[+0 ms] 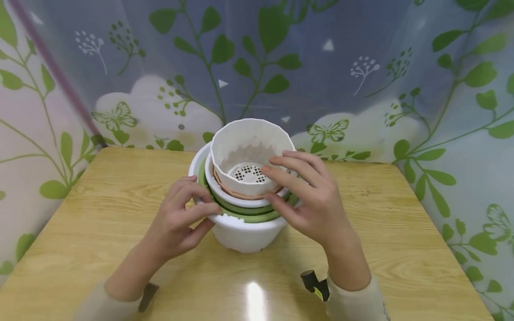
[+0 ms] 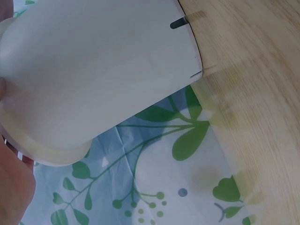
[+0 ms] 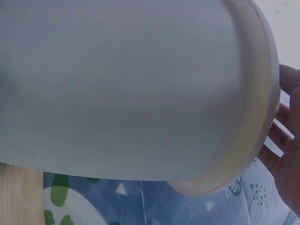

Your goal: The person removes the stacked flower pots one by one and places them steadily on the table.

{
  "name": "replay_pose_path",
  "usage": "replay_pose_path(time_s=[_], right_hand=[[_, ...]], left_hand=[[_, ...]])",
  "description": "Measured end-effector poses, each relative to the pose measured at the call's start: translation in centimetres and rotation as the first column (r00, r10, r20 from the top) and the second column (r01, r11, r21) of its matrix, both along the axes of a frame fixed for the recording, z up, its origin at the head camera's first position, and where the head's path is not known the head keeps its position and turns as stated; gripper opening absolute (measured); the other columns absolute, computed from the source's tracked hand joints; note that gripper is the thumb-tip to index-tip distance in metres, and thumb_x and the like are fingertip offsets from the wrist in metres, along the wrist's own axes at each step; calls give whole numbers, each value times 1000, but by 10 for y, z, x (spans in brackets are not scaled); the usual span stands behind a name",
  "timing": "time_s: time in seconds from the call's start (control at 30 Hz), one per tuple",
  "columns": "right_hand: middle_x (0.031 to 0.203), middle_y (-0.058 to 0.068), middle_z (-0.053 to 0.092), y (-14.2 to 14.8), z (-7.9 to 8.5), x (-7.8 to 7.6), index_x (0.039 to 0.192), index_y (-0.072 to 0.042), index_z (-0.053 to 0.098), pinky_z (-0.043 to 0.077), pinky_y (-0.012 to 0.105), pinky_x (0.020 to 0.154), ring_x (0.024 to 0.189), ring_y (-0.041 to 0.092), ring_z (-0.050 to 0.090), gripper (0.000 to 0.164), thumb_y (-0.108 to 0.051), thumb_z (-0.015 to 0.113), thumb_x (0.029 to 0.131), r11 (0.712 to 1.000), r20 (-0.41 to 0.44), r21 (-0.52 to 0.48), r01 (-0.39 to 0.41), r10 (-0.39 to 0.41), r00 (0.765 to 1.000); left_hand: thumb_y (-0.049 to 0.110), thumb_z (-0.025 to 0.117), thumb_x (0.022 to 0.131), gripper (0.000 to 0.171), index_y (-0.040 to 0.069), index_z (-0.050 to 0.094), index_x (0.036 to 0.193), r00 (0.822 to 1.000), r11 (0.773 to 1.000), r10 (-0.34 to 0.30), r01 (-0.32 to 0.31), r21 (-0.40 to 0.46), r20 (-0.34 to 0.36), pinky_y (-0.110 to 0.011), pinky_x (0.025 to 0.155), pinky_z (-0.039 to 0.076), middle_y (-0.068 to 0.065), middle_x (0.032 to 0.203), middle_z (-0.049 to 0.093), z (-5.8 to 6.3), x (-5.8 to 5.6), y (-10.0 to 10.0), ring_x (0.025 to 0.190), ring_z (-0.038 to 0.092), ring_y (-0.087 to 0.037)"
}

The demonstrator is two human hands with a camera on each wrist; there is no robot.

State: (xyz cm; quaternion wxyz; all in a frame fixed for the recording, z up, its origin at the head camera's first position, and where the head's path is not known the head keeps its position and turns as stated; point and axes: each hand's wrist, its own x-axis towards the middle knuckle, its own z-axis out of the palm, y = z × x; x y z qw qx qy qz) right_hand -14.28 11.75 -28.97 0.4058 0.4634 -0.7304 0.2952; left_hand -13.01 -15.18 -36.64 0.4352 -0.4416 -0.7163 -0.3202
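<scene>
In the head view, a nested stack of flower pots stands upright on the table. The large white flower pot (image 1: pixel 249 238) is outermost, holding green pots (image 1: pixel 257 218), a middle white pot (image 1: pixel 257 203) and an orange-brown pot (image 1: pixel 245 195). The innermost white pot (image 1: pixel 250 133) has a mesh bottom. My left hand (image 1: pixel 182 218) holds the outer pot's rim at the left, fingers above and thumb beneath. Spread fingers of my right hand (image 1: pixel 309 191) reach over the innermost pot's right rim, with the thumb lower outside; firm contact is unclear. Both wrist views show the outer pot's wall (image 2: pixel 103 70) (image 3: pixel 117 93) closely.
The wooden table (image 1: pixel 120 209) carries the stack near its back edge. Behind and beside it hang leaf-patterned curtains (image 1: pixel 341 102). A black piece (image 1: pixel 315 285) sits at the right wrist, and a dark strap end (image 1: pixel 148 296) at the left.
</scene>
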Motion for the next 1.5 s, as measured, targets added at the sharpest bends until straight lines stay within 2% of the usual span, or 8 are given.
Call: replay_pose_path(time_s=[0.17, 0.47, 0.77, 1.03, 1.27, 1.5], right_hand=[[109, 11, 71, 1, -4, 0, 110, -9, 75, 46, 42, 109, 116, 36, 60, 22, -22, 71, 93, 999, 0, 31, 29, -29, 1000], [97, 8, 71, -7, -8, 2, 101, -8, 76, 50, 41, 105, 109, 38, 63, 15, -19, 73, 91, 998, -17, -49, 38, -39, 999], [92, 10, 71, -12, -7, 4, 95, -5, 76, 54, 39, 99, 102, 36, 66, 14, -18, 75, 89, 991, -102, -133, 21, -35, 994], [84, 11, 70, -13, -1, 4, 89, -3, 76, 55, 42, 94, 94, 39, 65, 17, -19, 73, 91, 971, -187, -238, -17, -28, 982], [78, 14, 68, -12, 3, 4, 82, -1, 74, 56, 43, 90, 88, 40, 65, 22, -22, 75, 89, 931, -241, -364, -13, -80, 967], [70, 18, 62, -8, 12, 10, 74, 2, 69, 56, 36, 91, 87, 34, 65, 31, -26, 79, 85, 841, -273, -541, -12, -162, 948]], left_hand=[[25, 62, 98, 19, 12, 71, 88, 1000, 1000, -1, 1, 15, -5, -52, 106, 40, -10, 90, 58, 0, -1, 2, 91, 53, -32], [26, 61, 99, 21, 12, 70, 86, 1000, 1000, 10, -10, 27, -8, -51, 107, 40, -10, 89, 57, -1, 1, 2, 90, 53, -33], [25, 61, 99, 20, 12, 71, 87, 1000, 1000, 2, -1, 28, -12, -50, 109, 39, -10, 89, 58, -1, 2, 3, 91, 53, -32], [26, 61, 99, 21, 12, 71, 87, 1000, 1000, 7, -6, 23, -15, -49, 110, 39, -10, 89, 57, 0, 1, 3, 90, 53, -32], [26, 61, 99, 21, 12, 71, 86, 1000, 1000, 9, -8, 29, -6, -51, 109, 39, -9, 90, 58, -1, 1, 3, 91, 53, -32], [26, 61, 99, 21, 13, 71, 87, 1000, 1000, 12, -12, 26, -1, -51, 109, 39, -10, 90, 58, -1, 1, 3, 91, 53, -32]])
